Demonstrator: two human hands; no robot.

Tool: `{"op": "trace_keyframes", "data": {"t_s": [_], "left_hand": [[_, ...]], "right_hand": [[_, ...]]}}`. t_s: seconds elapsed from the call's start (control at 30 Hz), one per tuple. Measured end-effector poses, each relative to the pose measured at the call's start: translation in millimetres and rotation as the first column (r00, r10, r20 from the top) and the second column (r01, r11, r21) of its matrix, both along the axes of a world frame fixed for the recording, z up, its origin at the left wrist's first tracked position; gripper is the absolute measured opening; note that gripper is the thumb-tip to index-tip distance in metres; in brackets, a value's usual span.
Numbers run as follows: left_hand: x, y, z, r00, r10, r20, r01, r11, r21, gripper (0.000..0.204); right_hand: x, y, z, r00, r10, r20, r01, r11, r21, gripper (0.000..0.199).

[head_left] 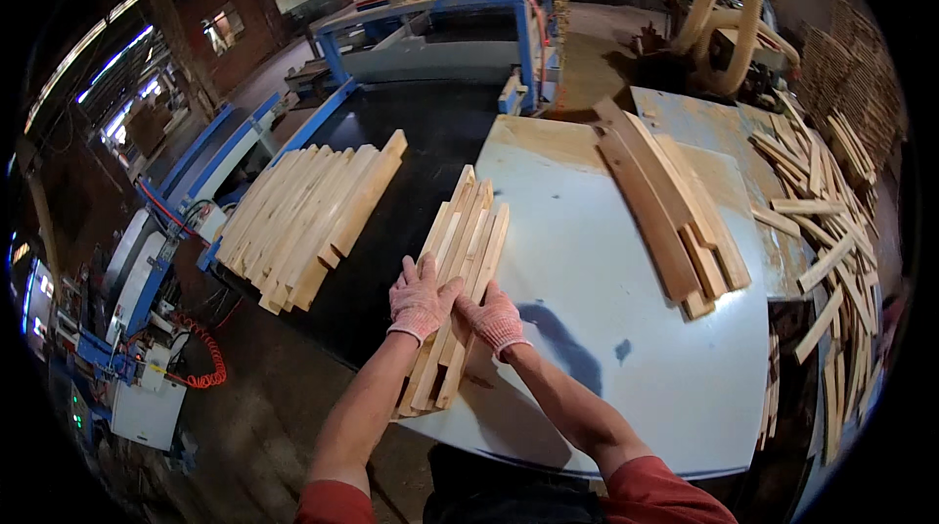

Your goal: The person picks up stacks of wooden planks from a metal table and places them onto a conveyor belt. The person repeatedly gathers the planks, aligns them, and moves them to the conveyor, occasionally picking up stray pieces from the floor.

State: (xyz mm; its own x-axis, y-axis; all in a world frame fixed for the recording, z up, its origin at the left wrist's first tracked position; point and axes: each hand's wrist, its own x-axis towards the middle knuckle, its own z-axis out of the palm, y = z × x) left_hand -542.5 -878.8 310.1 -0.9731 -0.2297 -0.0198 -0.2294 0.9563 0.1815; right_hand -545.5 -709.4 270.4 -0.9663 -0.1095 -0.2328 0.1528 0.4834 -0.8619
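Observation:
A bundle of pale wooden strips (458, 248) lies side by side in front of me, with uneven ends, across the left edge of the white tabletop. My left hand (421, 301), in a pinkish knit glove, grips the bundle's left side, its thumb reaching over the top. From the right side my right hand (491, 318), gloved alike, clasps the same strips, and the two thumbs nearly meet. Fingers on the outer sides are partly hidden. To the left, a wider row of wooden strips (311, 216) rests on a black conveyor belt (416, 123).
Longer wooden boards (657, 201) lie on the right of the white tabletop (675, 387). Beyond them is a heap of loose strips (831, 240). A blue machine frame (430, 5) spans the belt's far end. A coiled orange hose (205, 363) hangs beside machinery at left.

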Motion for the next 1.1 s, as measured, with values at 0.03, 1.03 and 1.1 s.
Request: {"op": "trace_keyframes", "data": {"t_s": [0.03,1.03,1.1], "left_hand": [[-10.8,-19.0,-4.7,1.000,-0.010,-0.013,0.009,1.000,-0.009,0.097],[-150.3,-243.1,-24.7,1.000,0.002,0.028,0.003,0.987,-0.159,0.079],[-153.9,-240.5,-31.7,0.997,0.019,-0.080,-0.023,0.998,-0.054,0.079]], "right_hand": [[-11.2,-16.8,5.6,1.000,0.008,-0.002,-0.008,1.000,0.003,0.083],[-82.1,74.8,23.2,0.914,-0.288,-0.284,0.294,0.955,-0.021,0.082],[-78.7,171.0,19.4,0.772,-0.494,-0.400,0.534,0.846,-0.014,0.077]]}}
